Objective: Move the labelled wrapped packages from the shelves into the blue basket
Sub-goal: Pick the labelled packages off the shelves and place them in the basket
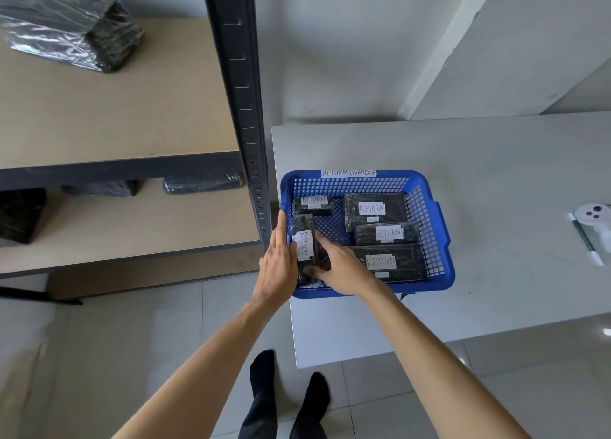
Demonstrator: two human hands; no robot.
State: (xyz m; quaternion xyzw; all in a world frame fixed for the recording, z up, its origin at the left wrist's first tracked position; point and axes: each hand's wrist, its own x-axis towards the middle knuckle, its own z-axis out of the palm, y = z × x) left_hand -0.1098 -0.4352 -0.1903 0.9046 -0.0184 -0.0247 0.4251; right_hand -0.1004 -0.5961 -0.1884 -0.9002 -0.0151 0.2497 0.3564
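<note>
Two bare hands meet over the left end of the blue basket (pixel 436 240). The left hand (pixel 279 266) lies with straight fingers flat against the outer side of a narrow upright package (pixel 305 240), its fingertips up by the basket's rim. The right hand (pixel 337 270) curls its thumb and fingers round the package's near end, holding it. This held package is a slim black block wrapped in glossy cling film, with a white paper label reading RETURN running along its length; it stands on edge inside the basket against the left wall.

Four more labelled packages lie flat in the basket: a small one at the far left (pixel 312 203), a broad one at the far right (pixel 375 210), a slimmer one just before it (pixel 386 233), and a long one nearest (pixel 390 261). Each is black, rectangular, film-wrapped and bears a white RETURN label. The basket is rectangular moulded plastic with lattice walls and floor, and a white strip on its far rim (pixel 348 173) reads RETURN OVERDUE. It sits on a pale grey bench (pixel 496 160) with a smooth matte top.

Beside the bench stands a shelf unit with a dark perforated metal upright (pixel 241 74) and two tan board shelves. One bulky film-wrapped bundle (pixel 66 25) rests on the upper shelf (pixel 115 107); three dark wrapped packages lie on the lower shelf (pixel 132 227), partly hidden. A white controller (pixel 593 220) lies at the bench's right edge.
</note>
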